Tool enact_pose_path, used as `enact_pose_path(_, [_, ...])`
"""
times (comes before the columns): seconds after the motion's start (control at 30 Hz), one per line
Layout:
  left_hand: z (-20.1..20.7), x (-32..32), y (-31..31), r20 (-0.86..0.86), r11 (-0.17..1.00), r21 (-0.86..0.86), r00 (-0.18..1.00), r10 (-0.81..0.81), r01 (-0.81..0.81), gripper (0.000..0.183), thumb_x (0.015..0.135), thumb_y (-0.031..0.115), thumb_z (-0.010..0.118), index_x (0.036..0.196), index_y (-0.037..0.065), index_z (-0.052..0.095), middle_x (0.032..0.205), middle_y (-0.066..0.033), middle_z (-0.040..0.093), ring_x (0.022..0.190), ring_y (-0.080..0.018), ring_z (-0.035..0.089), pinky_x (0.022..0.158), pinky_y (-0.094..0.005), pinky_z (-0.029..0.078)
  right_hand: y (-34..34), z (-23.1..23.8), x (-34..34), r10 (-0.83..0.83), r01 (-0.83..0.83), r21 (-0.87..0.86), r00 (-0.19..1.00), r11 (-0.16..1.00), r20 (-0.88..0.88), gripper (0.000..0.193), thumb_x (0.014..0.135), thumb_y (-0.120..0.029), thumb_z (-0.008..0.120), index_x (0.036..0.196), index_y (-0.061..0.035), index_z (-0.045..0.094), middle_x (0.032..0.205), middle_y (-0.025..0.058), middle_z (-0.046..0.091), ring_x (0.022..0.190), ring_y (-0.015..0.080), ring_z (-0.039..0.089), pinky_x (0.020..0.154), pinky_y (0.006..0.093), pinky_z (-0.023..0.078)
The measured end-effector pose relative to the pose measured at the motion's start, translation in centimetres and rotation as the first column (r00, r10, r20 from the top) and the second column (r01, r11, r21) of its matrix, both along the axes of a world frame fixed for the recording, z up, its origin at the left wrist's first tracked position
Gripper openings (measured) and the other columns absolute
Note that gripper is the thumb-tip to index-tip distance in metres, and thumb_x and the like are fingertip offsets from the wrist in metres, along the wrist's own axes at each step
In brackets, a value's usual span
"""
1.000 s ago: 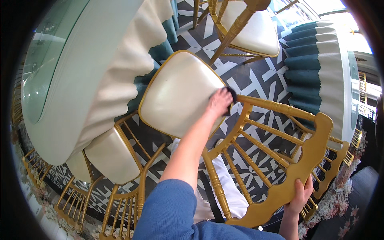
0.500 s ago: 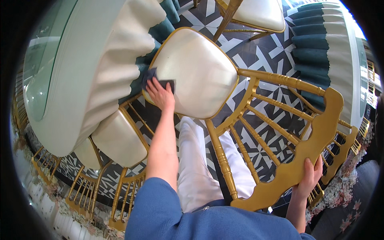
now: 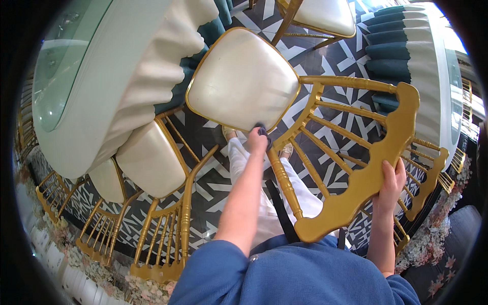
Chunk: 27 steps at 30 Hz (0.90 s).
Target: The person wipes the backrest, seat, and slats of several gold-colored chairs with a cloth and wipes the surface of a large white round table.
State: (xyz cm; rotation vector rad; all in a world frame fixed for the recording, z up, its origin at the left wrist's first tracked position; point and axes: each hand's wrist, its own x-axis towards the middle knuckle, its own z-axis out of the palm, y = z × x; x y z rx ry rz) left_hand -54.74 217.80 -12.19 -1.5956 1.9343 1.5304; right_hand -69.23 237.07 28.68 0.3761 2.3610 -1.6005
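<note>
A gold chair with a cream padded seat (image 3: pixel 241 79) stands before me, its spindled backrest (image 3: pixel 378 188) toward my right. My left hand (image 3: pixel 257 140) is closed on a dark cloth (image 3: pixel 262 131), pressed at the seat's near corner where the back post (image 3: pixel 284 185) rises. Most of the cloth is hidden by the fingers. At the backrest's wavy top rail, my right hand (image 3: pixel 390 185) grips the outer edge, thumb on the near face and fingers partly hidden behind it.
Left stands a table (image 3: pixel 109 76) with a ruffled cream and teal skirt, gold chairs (image 3: pixel 152 160) beside it. Another skirted table (image 3: pixel 427 76) is at the right, with a gold chair (image 3: pixel 325 18) at the far side. Pale flowers (image 3: pixel 432 244) line the lower right.
My left hand has moved with the cloth from the seat's left edge to its near corner by the back post. My right hand keeps its hold on the top rail.
</note>
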Motion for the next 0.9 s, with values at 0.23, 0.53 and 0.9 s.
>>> enact_pose_path(0.23, [3.0,1.6,-4.5,-0.387,0.901,0.096,0.85,-0.357,0.422,0.034,0.084,0.008,0.058,0.116,0.007,0.068,0.115,-0.0144,0.07,0.106,-0.0285,0.067,0.094,-0.0348,0.051,-0.4,0.2,0.0,-0.006,0.005,-0.029,0.999,1.0,-0.032,0.022,0.093,-0.013,0.057,0.107,0.003,0.058,0.093,0.0074,0.064,0.077,0.0109,0.059,0.067,0.0248,0.048])
enact_pose_path(0.53, [17.9,5.3,-0.5,-0.633,0.79,-0.037,0.597,-0.492,0.612,0.034,0.091,0.002,0.054,0.122,0.006,0.065,0.125,-0.0079,0.065,0.119,-0.023,0.057,0.104,-0.0324,0.042,0.3,-0.4,0.1,-0.02,0.021,0.026,0.999,0.999,-0.05,0.022,0.093,-0.015,0.058,0.106,0.0026,0.059,0.091,0.0065,0.065,0.075,0.0105,0.06,0.066,0.0248,0.048])
enact_pose_path(0.9, [39.5,3.8,0.7,-0.864,0.603,0.169,0.411,-0.29,0.78,0.052,0.085,0.0,0.051,0.138,0.001,0.053,0.149,-0.0168,0.047,0.142,-0.0336,0.038,0.118,-0.0424,0.029,0.5,-0.6,0.2,-0.196,0.208,-0.358,0.978,0.91,0.068,0.037,0.106,-0.038,0.048,0.115,-0.005,0.059,0.096,0.0026,0.063,0.083,0.0121,0.06,0.072,0.0269,0.048])
